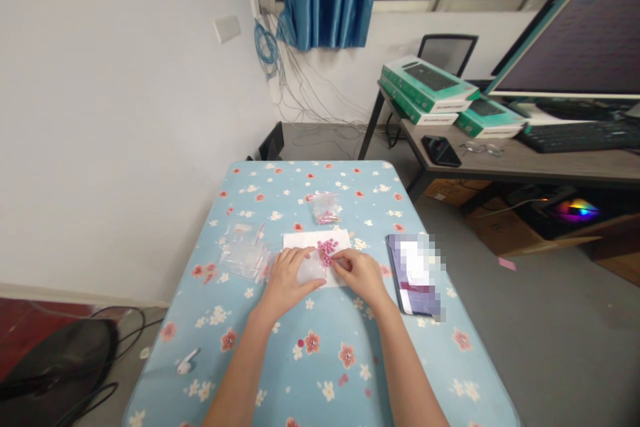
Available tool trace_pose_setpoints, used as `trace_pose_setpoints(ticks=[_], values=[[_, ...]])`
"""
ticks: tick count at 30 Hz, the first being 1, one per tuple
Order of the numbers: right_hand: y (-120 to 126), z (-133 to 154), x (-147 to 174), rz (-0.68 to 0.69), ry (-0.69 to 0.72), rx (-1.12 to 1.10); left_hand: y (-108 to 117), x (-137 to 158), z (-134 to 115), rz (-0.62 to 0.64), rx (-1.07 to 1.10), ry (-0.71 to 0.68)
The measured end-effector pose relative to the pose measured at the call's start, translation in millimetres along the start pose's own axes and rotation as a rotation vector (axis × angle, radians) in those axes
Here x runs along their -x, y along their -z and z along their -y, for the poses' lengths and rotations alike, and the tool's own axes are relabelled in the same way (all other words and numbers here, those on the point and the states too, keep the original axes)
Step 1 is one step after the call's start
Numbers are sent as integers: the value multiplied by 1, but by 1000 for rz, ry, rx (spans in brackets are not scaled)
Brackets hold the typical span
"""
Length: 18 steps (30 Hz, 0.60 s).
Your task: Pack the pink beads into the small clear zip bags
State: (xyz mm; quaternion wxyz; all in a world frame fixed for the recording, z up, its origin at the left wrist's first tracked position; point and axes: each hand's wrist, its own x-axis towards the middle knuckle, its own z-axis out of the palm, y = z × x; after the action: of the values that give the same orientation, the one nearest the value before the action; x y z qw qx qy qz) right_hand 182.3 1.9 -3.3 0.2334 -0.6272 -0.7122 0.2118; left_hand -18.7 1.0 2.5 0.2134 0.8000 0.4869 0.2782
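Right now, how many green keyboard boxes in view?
3 on the desk: upper box stacked on lower box, third box right of them. More could be hidden.

readable text: none | green boxes (430, 85): print blurred | monitor (580, 33): lines blurred

Clear bag (311, 269) partly hidden by left fingers (299, 254)

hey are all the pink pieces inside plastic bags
No, a cluster of pink pieces lies loose on the white sheet near the right hand.
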Motion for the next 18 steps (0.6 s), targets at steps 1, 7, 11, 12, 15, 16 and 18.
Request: trace_pose_setpoints(ticks=[1, 7, 11, 12, 15, 16, 18], values=[[0, 0, 0, 2, 1, 5, 0, 0, 0, 1, 0, 0], [2, 1, 1, -3, 11, 17, -1, 0, 1, 0, -6, -1], [1, 1, 1, -2, 20, 10, -2, 0, 2, 3, -11, -4], [1, 1, 1, -4, 20, 8, -2, 0, 2, 1, -12, -4], [0, 0, 1, -20, 11, -37, -1, 0, 1, 2, -11, -4], [0, 0, 1, -25, 4, -78, -1, 0, 1, 4, -10, -4], [1, -1, 0, -37, -15, -209, -1, 1, 1, 6, -10, -4]])
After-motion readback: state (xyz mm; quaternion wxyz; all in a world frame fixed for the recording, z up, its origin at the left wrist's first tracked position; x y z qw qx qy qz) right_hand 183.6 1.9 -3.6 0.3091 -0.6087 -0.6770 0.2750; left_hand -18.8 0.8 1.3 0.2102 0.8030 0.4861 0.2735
